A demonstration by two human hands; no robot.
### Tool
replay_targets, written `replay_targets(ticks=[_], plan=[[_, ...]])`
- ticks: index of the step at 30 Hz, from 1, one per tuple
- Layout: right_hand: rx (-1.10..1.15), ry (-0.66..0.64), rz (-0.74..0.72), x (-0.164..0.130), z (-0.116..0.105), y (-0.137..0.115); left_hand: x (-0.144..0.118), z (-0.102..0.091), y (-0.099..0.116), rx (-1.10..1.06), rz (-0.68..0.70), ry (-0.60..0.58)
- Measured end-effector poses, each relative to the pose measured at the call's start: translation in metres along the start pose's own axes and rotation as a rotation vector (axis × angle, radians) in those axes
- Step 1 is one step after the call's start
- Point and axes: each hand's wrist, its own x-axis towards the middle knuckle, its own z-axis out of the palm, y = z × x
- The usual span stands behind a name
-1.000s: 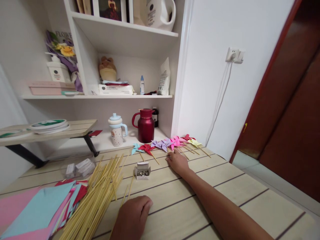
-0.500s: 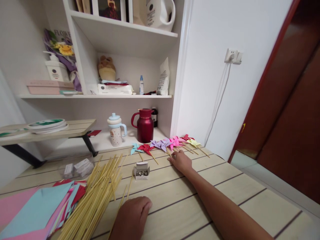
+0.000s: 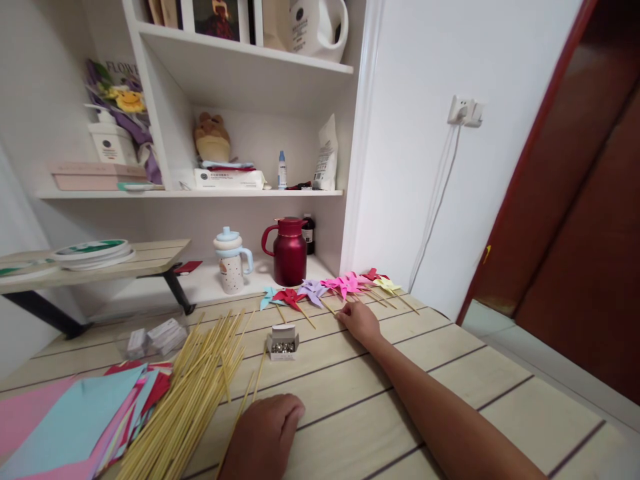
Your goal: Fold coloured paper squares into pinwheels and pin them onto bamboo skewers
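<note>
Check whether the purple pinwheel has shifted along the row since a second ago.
Yes. The purple pinwheel sat apart from the red pinwheel; it now lies closer to it, moved left along the row, at the right hand's fingertips.

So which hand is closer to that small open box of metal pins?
Left. The left hand rests below the small open box of metal pins; the right hand lies farther off, by the paper pinwheels.

Pin box [image 3: 283,341] lies between sticks [image 3: 193,393] at left and pinwheels [image 3: 327,289] behind.
</note>
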Motion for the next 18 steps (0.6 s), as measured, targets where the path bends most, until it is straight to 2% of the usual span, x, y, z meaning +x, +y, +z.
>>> replay_targets(ticks=[3, 10, 18], plan=[[-0.007, -0.040, 0.045, 0.0002, -0.0018, 0.0015, 0.0002, -0.0009, 0.0008, 0.010, 0.015, -0.102], [-0.019, -0.082, 0.043, 0.0014, -0.0038, 0.0008, 0.0005, -0.0009, 0.0005, 0.041, -0.003, -0.160], [0.023, -0.055, 0.017, 0.0000, -0.0001, -0.0002, 0.0003, -0.0018, 0.0011, 0.069, -0.015, -0.187]])
